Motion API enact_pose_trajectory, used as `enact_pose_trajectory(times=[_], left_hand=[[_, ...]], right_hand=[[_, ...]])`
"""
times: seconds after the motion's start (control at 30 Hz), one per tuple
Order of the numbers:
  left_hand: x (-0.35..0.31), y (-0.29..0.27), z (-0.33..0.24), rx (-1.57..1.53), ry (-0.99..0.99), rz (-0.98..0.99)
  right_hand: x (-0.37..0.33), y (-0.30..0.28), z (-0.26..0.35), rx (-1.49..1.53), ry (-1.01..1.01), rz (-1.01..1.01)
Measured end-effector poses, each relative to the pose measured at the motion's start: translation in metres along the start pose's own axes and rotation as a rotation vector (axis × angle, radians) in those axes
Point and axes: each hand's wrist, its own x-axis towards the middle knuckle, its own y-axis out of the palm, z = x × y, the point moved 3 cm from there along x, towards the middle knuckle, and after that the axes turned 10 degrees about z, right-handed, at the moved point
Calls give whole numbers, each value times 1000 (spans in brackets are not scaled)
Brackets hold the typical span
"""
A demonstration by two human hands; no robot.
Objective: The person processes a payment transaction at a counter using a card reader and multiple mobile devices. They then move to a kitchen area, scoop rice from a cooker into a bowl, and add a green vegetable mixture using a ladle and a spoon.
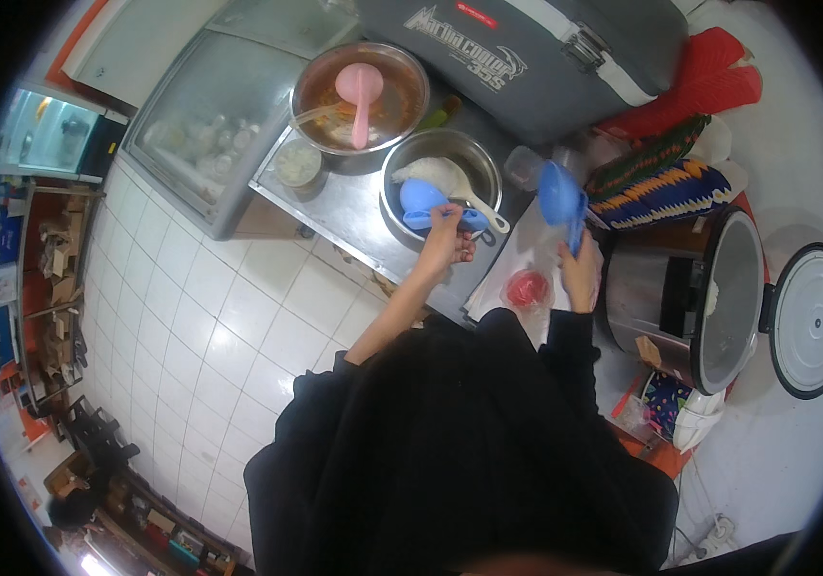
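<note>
A steel pot (392,165) stands on the metal counter in front of me, holding a pale ladle (474,206) and a blue ladle (420,196). My left hand (445,242) reaches over its near rim, fingers closed on a blue handle beside that ladle's round bowl. To the right of the pot, my right hand (580,276) grips the handle of another blue ladle (556,190), raised with its bowl upward and away from me. A small clear plastic cup (524,167) sits between the pot and the raised ladle.
Beyond lies a large steel bowl (308,69) of brownish soup with a pink ladle (361,91). Left of the pot is a tub of whitish pieces (297,165). A grey cooler box (546,67) rises behind. An open rice cooker (656,298) and a red plastic bundle (527,288) are right.
</note>
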Motion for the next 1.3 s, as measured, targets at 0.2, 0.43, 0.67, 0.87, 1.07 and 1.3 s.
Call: enact_pose_trajectory(times=[0.2,0.43,0.67,0.87,1.07,1.3], left_hand=[[15,4,12,13,-65,21],[3,11,18,262,-95,87],[-10,2,31,398,-32,10],[-34,-19,40,398,81,-158],[-73,-54,46,253,316,-379],[-139,-105,45,-41,511,-719]], right_hand=[[20,-17,-133,174,183,363],[47,-2,-156,-256,-151,14],[71,5,-164,-174,-177,-90],[89,21,-130,-196,-276,-128],[78,13,-100,-169,-426,-243],[14,-8,50,40,-565,-79]])
